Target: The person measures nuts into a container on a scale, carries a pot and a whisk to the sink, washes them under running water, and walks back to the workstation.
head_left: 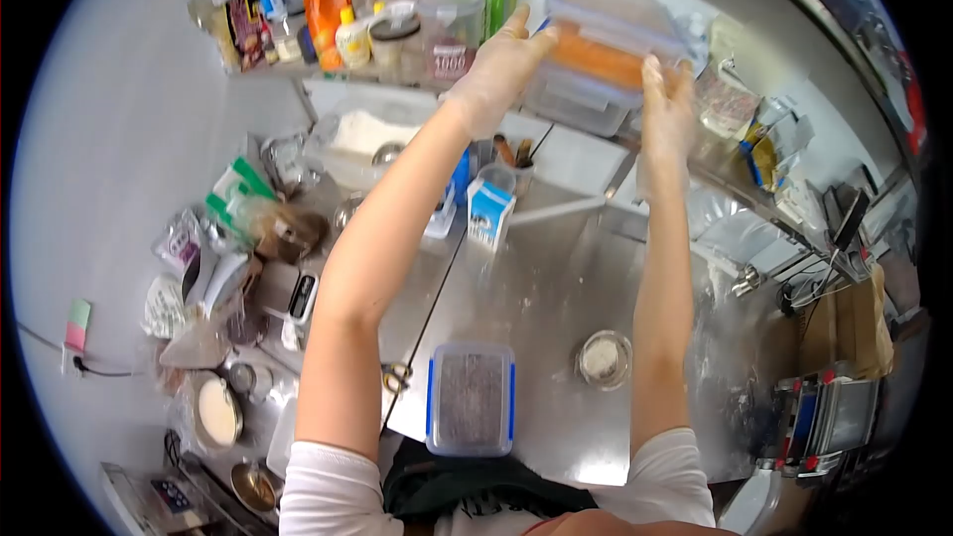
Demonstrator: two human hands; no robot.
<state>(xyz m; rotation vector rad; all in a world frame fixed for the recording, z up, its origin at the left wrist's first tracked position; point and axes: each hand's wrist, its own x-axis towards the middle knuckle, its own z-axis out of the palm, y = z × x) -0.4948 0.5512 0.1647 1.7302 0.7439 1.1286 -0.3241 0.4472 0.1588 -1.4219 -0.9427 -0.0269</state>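
Both arms reach up to the shelf, and my hands wear thin clear gloves. My left hand point(501, 71) grips the left side of a clear plastic container with orange contents point(601, 62). On its right side my right hand point(665, 119) closes in with the fingers pointing up. The container is blurred. Another clear lidded box point(615, 2) shows above or behind it, and a clear container point(574, 104) appears below; whether they touch is unclear. Near my body, a clear box with blue side clips point(471, 399) lies on the steel table point(541, 313).
A small round tub of white powder point(603, 359) stands on the table. Further back are a blue-and-white carton point(489, 211) and a bin of white powder point(367, 134). Bottles and packets, including an orange bag point(329, 15), line the shelf. Scissors point(396, 377) lie left.
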